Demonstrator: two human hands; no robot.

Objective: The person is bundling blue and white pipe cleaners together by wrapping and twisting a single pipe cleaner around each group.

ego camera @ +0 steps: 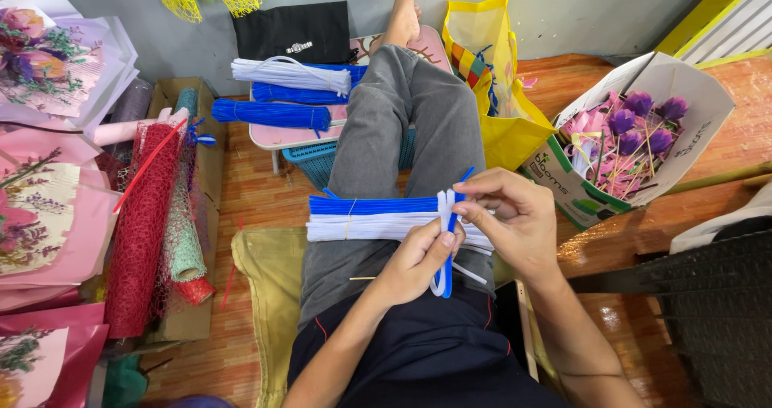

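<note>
Blue-and-white stems: a few fuzzy pipe cleaners [446, 239], one blue among white, stand roughly upright between both hands, above the lap.
Left hand [418, 259]: closed, thumb and fingers pinching the lower part of the pipe cleaners; their bent ends hang just below it.
Right hand [511, 219]: closed in a pinch on the upper part, the blue tip poking out above the fingers.
Bundles under the hands: a blue bundle [370, 205] and a white bundle [362, 227], each tied with a thin band, lie across the thigh, touching each other, just left of and beneath both hands.
Handling note (judgement): the low pinch looks like the anchor; keeping it firm while the right fingers work the top should keep the stems aligned. Wrists kept off the loose bundles would avoid rolling them off the leg.
Beyond the hands: more bundles [289, 90], blue and white, on a small pink table [269, 137] past the knee.
Right of the right hand: a yellow bag [503, 78], then an open carton [667, 94] of pink and purple handmade flowers [627, 131], well apart.
Left of the left hand: rolls of red mesh [145, 223] and green mesh, pink wrapping sheets [48, 215].
In the way: nothing between the hands; the lap bundles crowd the space underneath.
</note>
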